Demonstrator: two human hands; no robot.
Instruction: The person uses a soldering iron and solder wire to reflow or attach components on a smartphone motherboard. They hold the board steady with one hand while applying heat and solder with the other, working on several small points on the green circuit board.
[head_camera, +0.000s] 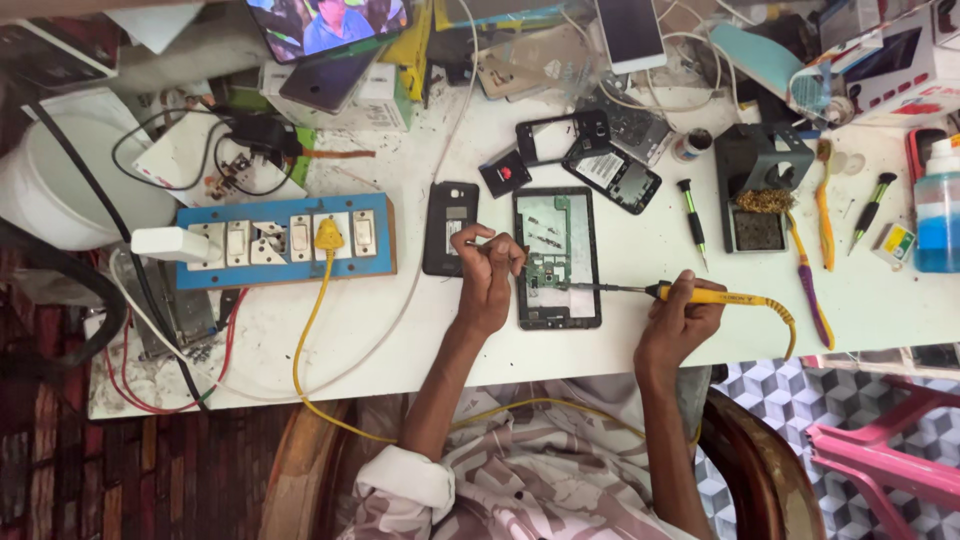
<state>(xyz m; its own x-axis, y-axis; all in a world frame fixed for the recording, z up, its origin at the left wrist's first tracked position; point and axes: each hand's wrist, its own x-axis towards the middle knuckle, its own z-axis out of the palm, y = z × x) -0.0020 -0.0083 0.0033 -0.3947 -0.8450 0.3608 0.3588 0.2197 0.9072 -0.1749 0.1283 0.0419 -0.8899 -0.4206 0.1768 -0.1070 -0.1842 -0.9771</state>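
Solder wire (478, 243) is pinched between the closed fingertips of my left hand (487, 275), which I am resting on the left edge of the opened phone (557, 258) so the thin strand is feeding steadily toward the green board. My right hand (678, 322) is wrapping its fingers tight around the yellow soldering iron (690, 294), staying off to the right of the phone, clear of the heat, while the dark tip is reaching across onto the board; right of the phone, the iron stand (762, 170) is waiting within reach
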